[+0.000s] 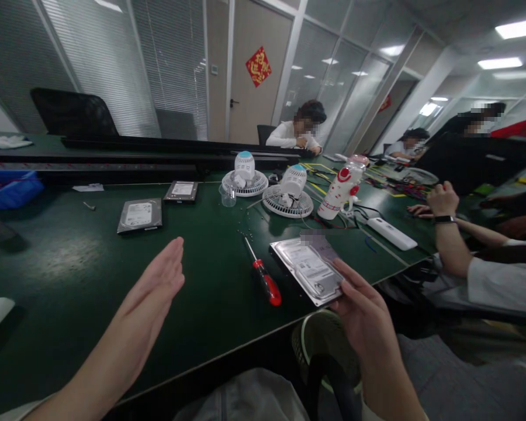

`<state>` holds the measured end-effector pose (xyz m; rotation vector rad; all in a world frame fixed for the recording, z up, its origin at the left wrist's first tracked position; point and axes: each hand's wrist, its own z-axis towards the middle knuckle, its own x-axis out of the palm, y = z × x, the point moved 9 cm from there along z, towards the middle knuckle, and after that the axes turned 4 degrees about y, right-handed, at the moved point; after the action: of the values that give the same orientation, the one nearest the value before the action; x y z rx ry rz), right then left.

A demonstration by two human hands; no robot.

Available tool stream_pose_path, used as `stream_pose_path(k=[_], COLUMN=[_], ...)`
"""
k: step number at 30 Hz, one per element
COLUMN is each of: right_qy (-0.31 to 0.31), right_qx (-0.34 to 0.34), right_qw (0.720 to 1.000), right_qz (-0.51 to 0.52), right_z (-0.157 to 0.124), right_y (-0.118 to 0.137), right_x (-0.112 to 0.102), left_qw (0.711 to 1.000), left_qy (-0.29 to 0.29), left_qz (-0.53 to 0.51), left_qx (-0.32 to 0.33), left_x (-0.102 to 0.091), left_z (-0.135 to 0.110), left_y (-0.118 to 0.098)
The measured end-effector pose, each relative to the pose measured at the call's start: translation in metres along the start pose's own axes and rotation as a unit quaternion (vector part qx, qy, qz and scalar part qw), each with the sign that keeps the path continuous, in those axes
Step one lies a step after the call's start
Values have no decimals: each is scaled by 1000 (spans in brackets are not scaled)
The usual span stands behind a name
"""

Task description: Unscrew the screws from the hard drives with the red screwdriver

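Observation:
A silver hard drive [304, 266], label side up, is gripped at its right edge by my right hand [362, 307], over the front edge of the table. My left hand [160, 280] hovers over the tabletop with its fingers stretched out, side-on, holding nothing. Between the two hands lies a screwdriver [265, 280] with a red and black handle, its tip pointing away from me. Several tiny screws [245, 231] are scattered beyond that tip. Farther left rest another hard drive [140, 215] and a darker one [181, 191] behind it.
Two white fans [288, 199] stand beyond the screws, with a clear plastic cup [228, 195] beside them. A white and red bottle [339, 190] and a white power strip [392, 234] are to the right. A blue bin [11, 188] sits far left. A co-worker's arm [451, 234] rests at right.

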<state>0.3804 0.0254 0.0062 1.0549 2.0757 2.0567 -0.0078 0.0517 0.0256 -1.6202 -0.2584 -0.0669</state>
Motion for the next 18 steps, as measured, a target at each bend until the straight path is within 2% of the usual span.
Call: stream_pose_path(k=[3, 7, 9, 13, 16, 18], right_qy=[-64, -120, -140, -157, -154, -147], right_qx=[-29, -138, -180, -190, -181, -181], right_qw=[997, 982, 973, 968, 969, 968], right_qz=[-15, -38, -45, -56, -73, -89], right_z=[10, 32, 47, 84, 110, 124], right_y=[16, 46, 59, 72, 74, 76], right_x=[-42, -86, -103, -127, -137, -142], left_qw=[998, 976, 967, 944, 933, 919], left_qy=[-63, -169, -215, -285, -293, -290], left_qz=[3, 8, 37, 110, 186, 244], left_qx=[21, 135, 130, 122, 97, 105], left_x=[-27, -64, -78, -100, -109, -111], left_z=[26, 63, 82, 110, 125, 131], left_y=[-10, -34, -34, -28, -17, -15])
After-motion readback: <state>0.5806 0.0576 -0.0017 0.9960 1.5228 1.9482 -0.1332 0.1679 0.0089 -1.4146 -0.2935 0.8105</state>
